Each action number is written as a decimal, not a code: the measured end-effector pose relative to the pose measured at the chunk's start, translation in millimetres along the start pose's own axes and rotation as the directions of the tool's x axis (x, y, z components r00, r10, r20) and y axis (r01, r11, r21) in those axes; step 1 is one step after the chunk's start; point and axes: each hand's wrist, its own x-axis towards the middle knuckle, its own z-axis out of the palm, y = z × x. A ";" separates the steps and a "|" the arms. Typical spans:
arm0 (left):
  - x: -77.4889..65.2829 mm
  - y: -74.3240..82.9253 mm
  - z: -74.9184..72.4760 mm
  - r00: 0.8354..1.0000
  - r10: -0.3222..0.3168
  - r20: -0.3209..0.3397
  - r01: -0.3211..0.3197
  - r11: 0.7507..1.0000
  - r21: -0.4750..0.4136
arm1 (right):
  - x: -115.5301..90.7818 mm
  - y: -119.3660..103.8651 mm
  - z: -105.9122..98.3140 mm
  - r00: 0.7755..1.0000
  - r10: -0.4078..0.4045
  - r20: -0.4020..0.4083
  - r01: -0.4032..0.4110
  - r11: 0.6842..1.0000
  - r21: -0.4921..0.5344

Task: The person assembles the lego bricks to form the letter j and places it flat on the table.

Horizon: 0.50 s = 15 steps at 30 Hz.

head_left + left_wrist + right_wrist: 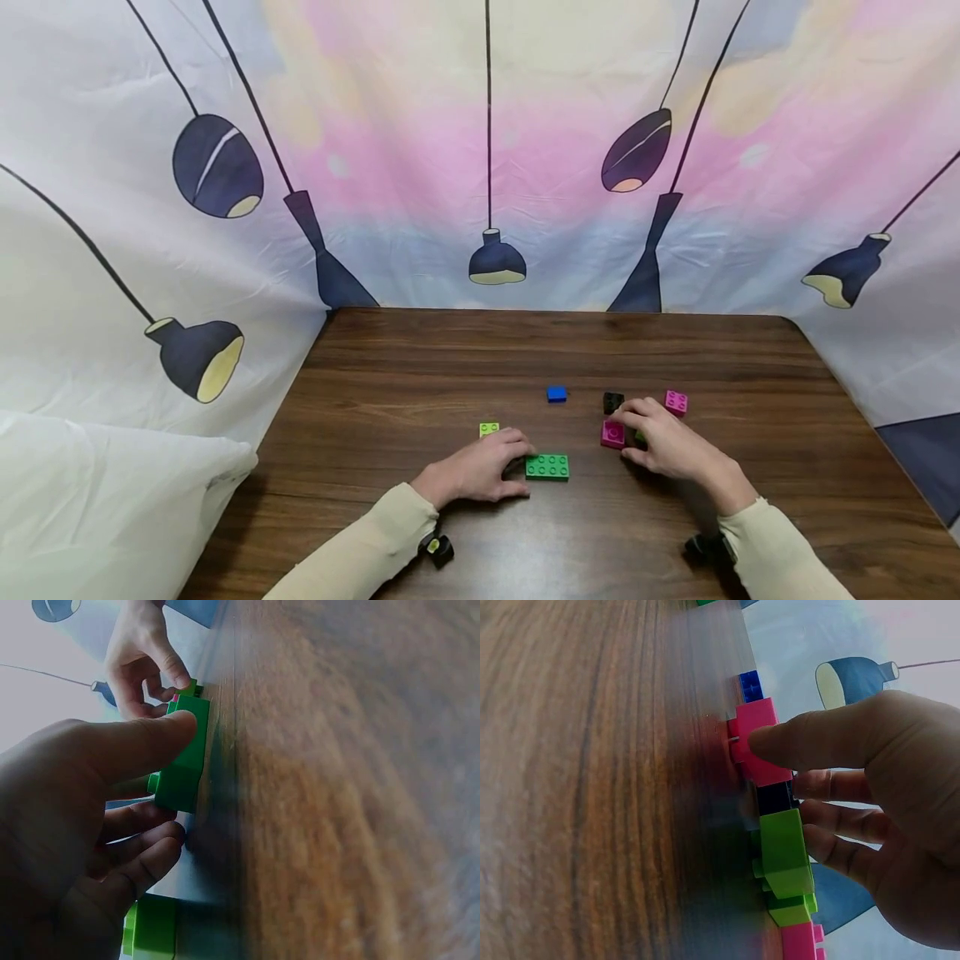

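Observation:
My left hand (480, 468) is at the left end of a long green brick (547, 467), thumb and fingers spread apart around that end. A yellow-green brick (489, 428) lies just behind this hand. My right hand (667, 440) reaches around a pink brick (612, 434), which lies with its hollow underside up. In the right wrist view, the thumb overlaps this pink brick (757, 712), and the other fingers are loosely bent behind it. Lime bricks (786, 851) sit beside those fingers, partly hidden under the hand in the head view. Contact is hard to make out.
A black brick (613, 402) lies behind the pink one, and another pink brick (677, 402) to the right. A small blue brick (557, 394) lies farther back. All rest on a brown wooden table (420, 358), enclosed by printed cloth (420, 150) at the back and sides.

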 end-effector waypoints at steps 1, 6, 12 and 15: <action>0.3 -0.1 0.2 1.000 0.000 -0.005 0.000 1.000 0.002 | 0.0 0.1 0.0 1.000 0.002 -0.001 -0.002 1.000 -0.004; 2.3 0.1 1.3 1.000 0.016 -0.025 -0.016 1.000 0.015 | -0.7 0.2 -1.5 0.999 0.021 0.030 -0.021 1.000 -0.010; 1.9 1.0 2.9 0.999 0.018 -0.033 -0.017 1.000 0.016 | -0.4 -0.9 0.2 0.999 0.008 0.049 -0.008 1.000 0.000; 2.4 0.5 4.5 0.998 0.022 -0.052 -0.020 0.999 0.024 | 0.6 -0.5 2.9 0.999 -0.004 0.036 0.004 1.000 0.011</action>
